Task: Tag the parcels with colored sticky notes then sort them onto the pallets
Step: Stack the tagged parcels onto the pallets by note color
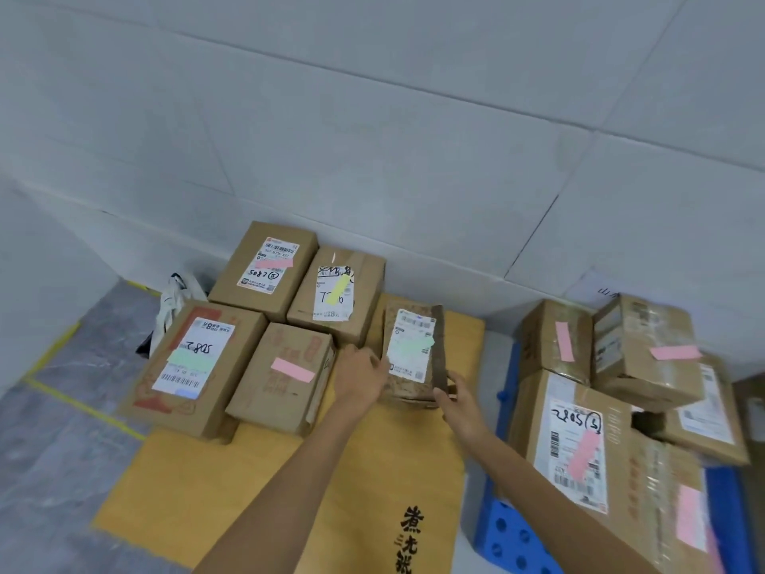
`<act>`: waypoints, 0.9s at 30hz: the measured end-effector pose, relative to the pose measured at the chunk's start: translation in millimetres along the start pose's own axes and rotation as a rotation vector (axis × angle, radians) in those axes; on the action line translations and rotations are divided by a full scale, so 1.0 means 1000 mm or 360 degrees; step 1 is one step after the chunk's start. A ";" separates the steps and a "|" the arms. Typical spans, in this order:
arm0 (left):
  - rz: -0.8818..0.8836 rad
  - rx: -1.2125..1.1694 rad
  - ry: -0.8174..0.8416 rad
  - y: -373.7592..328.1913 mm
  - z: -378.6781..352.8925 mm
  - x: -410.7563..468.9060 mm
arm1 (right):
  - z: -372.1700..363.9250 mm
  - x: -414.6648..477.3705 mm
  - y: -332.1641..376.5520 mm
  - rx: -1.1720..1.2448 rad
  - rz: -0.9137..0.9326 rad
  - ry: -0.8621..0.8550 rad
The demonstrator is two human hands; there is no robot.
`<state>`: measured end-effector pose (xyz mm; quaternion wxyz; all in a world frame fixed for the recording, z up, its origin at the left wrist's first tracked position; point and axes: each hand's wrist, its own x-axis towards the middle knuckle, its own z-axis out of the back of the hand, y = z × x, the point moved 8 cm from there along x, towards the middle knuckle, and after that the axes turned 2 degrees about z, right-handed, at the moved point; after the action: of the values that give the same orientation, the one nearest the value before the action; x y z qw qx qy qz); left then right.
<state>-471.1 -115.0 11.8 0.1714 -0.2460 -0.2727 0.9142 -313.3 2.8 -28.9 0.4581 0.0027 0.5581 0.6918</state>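
Observation:
A small patterned parcel (414, 354) with a green sticky note (420, 345) sits on the flat yellow cardboard sheet (232, 490). My left hand (360, 374) presses its left side with the fingers curled against it. My right hand (455, 403) grips its lower right corner. Several brown parcels lie to the left on the sheet: one with a pink note (292, 369), one with a green note (190, 360), one with a yellow note (337, 290), and a far one with a pink note (273, 263).
A blue pallet (513, 536) at the right carries several stacked boxes with pink notes (583, 453). A white tiled wall (372, 138) runs behind. A black and white bag (174, 308) lies by the wall. Grey floor with yellow tape (78, 403) lies to the left.

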 end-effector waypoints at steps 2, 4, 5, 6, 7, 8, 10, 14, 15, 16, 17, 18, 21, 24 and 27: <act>0.0079 -0.0241 0.0106 0.004 -0.006 -0.009 | 0.008 -0.001 -0.002 0.0122 -0.0030 -0.0003; 0.0095 -0.0426 0.0018 0.003 -0.004 -0.019 | 0.019 -0.007 0.001 0.0243 -0.0010 0.0010; 0.0096 -0.0485 -0.0048 0.000 -0.002 -0.027 | 0.027 -0.013 0.004 0.0288 0.0021 0.0022; 0.0105 -0.0516 -0.0111 -0.005 0.001 -0.037 | 0.036 -0.019 0.010 0.0330 0.0067 0.0028; 0.0103 -0.0538 -0.0165 -0.012 0.003 -0.047 | 0.047 -0.027 0.015 0.0370 0.0111 0.0021; 0.0078 -0.0557 -0.0220 -0.023 0.005 -0.057 | 0.060 -0.035 0.019 0.0423 0.0151 0.0014; -0.0034 -0.0645 -0.0322 -0.052 0.009 -0.079 | 0.088 -0.054 0.027 0.0551 0.0218 0.0005; -0.0237 -0.0962 -0.0362 -0.122 -0.001 -0.129 | 0.153 -0.108 0.033 0.0727 0.0367 0.0030; -0.0272 -0.1083 -0.0324 -0.139 -0.007 -0.146 | 0.171 -0.122 0.029 0.0747 0.0385 0.0040; -0.0317 -0.1221 -0.0274 -0.153 -0.012 -0.160 | 0.184 -0.133 0.027 0.0766 0.0403 0.0053; -0.0372 -0.1329 -0.0231 -0.178 -0.026 -0.188 | 0.216 -0.154 0.017 0.0775 0.0441 0.0045; -0.0416 -0.1406 -0.0228 -0.187 -0.026 -0.199 | 0.226 -0.159 0.015 0.0774 0.0476 0.0042; -0.0482 -0.1438 -0.0102 -0.237 -0.069 -0.250 | 0.301 -0.200 -0.020 0.0768 0.0544 -0.0055; -0.0542 -0.1460 0.0038 -0.286 -0.115 -0.293 | 0.369 -0.236 -0.053 0.0800 0.0609 -0.0179; -0.0655 -0.1417 0.0107 -0.327 -0.146 -0.324 | 0.416 -0.261 -0.080 0.0844 0.0616 -0.0287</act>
<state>-67.2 59.6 212.0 0.2353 -0.2659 -0.6743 0.6476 102.7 153.6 198.3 0.3492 0.2887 0.6651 0.5936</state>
